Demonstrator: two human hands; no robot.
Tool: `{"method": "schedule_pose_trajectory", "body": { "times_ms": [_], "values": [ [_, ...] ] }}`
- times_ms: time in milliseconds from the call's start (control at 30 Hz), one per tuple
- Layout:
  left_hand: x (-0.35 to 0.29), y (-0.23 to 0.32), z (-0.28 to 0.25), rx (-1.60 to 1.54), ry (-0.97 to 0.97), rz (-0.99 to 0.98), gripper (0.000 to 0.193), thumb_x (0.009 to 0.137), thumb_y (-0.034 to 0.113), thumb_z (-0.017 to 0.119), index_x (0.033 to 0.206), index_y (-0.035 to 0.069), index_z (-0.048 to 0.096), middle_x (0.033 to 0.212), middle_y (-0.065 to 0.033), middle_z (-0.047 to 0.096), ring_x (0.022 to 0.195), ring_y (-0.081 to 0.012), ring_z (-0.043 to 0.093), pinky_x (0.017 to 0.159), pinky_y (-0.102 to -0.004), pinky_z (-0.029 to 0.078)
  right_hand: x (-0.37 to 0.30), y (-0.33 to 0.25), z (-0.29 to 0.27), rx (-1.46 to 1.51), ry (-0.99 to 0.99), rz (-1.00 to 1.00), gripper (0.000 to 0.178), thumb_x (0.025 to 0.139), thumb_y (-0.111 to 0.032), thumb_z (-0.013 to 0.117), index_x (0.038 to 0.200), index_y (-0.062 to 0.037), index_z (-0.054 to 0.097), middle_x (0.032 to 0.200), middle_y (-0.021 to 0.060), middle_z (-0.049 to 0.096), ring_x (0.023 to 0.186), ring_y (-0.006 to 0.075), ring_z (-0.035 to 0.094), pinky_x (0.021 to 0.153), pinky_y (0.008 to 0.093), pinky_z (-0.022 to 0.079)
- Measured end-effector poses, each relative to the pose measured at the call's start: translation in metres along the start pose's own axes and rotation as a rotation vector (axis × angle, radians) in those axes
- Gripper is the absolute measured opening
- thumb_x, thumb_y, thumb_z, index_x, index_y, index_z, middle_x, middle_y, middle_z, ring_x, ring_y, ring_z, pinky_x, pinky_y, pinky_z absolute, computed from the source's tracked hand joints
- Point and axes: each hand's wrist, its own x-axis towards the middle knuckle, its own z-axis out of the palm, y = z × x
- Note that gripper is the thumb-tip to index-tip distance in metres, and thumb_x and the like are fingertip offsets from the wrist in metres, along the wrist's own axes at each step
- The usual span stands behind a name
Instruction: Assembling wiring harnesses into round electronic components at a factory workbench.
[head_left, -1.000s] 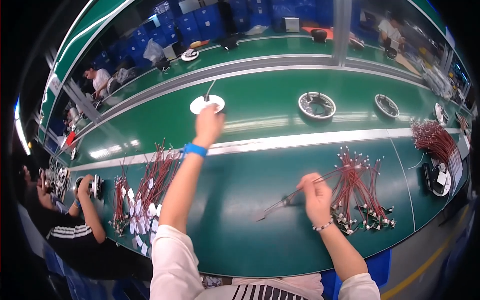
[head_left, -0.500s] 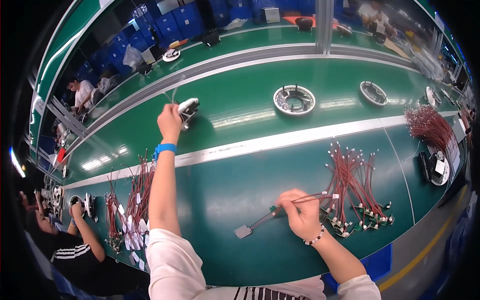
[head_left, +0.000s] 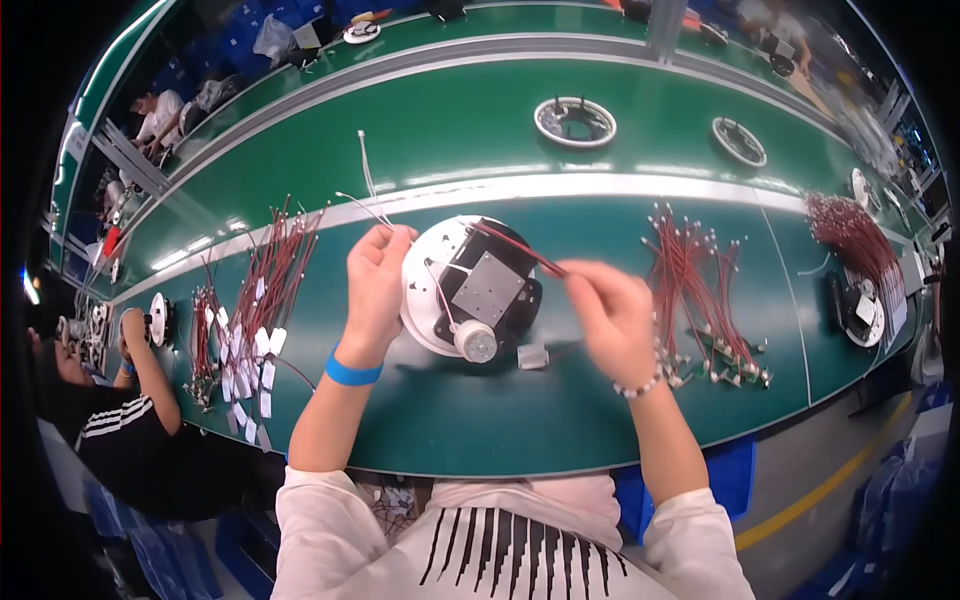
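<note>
My left hand (head_left: 376, 290) is closed on the rim of a round white housing (head_left: 421, 290), tilted above the bench. A black bracket (head_left: 522, 318), a square metal plate (head_left: 490, 289) and a small white cylinder (head_left: 476, 342) sit on its face. White wires (head_left: 366, 170) stick up beyond my left fingers. My right hand (head_left: 608, 315) pinches a red wire cable (head_left: 518, 242), whose far end lies across the top of the bracket. Just below the housing is a small grey square piece (head_left: 533, 357); whether it joins the cable is unclear.
Red wire bundles lie at the right (head_left: 690, 290) and left (head_left: 270, 290) of the bench (head_left: 430, 430). Beyond, a green conveyor belt (head_left: 450, 120) carries ring-shaped housings (head_left: 575, 122). A co-worker in a black sleeve (head_left: 130, 415) works at the left; another bundle (head_left: 855, 235) lies far right.
My left hand has brought the white housing from the belt to the bench in front of me. My right hand has moved up beside it with the red cable. The view has tilted down.
</note>
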Motion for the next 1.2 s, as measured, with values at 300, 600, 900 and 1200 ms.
{"method": "schedule_pose_trajectory", "body": {
  "times_ms": [300,600,900,1200],
  "values": [
    [-0.019,-0.040,0.000,-0.073,-0.054,-0.315,0.018,0.087,0.012,0.040,0.078,-0.001,0.050,0.071,-0.0053,0.054,0.060,-0.0098,0.051,0.054,-0.0228,0.043,-0.009,0.005,-0.009,-0.164,-0.202,0.249,0.014,0.076,-0.009,0.056,0.078,0.0048,0.059,0.067,0.0059,0.060,0.062,0.0066,0.053,0.057,0.0211,0.044],
    [-0.016,-0.065,-0.017,-0.176,0.020,-0.250,0.018,0.087,0.017,0.040,0.081,0.002,0.048,0.072,-0.0047,0.054,0.061,-0.0109,0.052,0.056,-0.0234,0.044,-0.014,-0.057,0.008,-0.911,-0.413,-0.181,0.011,0.068,-0.015,0.059,0.066,-0.0037,0.061,0.057,0.0095,0.055,0.053,0.0282,0.053,0.050,0.0350,0.042],
    [-0.015,-0.067,-0.013,-0.258,0.032,-0.226,0.019,0.087,0.015,0.039,0.084,0.000,0.050,0.077,-0.0075,0.056,0.067,-0.0134,0.055,0.060,-0.0251,0.046,-0.045,-0.086,0.034,-1.169,-0.766,-0.229,0.015,0.064,-0.015,0.059,0.055,-0.0052,0.053,0.056,0.0072,0.050,0.053,0.0234,0.053,0.047,0.0335,0.042],
    [-0.018,-0.065,-0.009,-0.238,0.054,-0.199,0.019,0.086,0.016,0.042,0.082,-0.001,0.051,0.073,-0.0067,0.055,0.063,-0.0116,0.052,0.057,-0.0234,0.044,-0.065,-0.063,0.068,-1.242,-0.986,-0.267,0.005,0.059,-0.010,0.055,0.057,-0.0048,0.055,0.063,0.0103,0.052,0.058,0.0201,0.056,0.047,0.0300,0.043]
  ]
}}
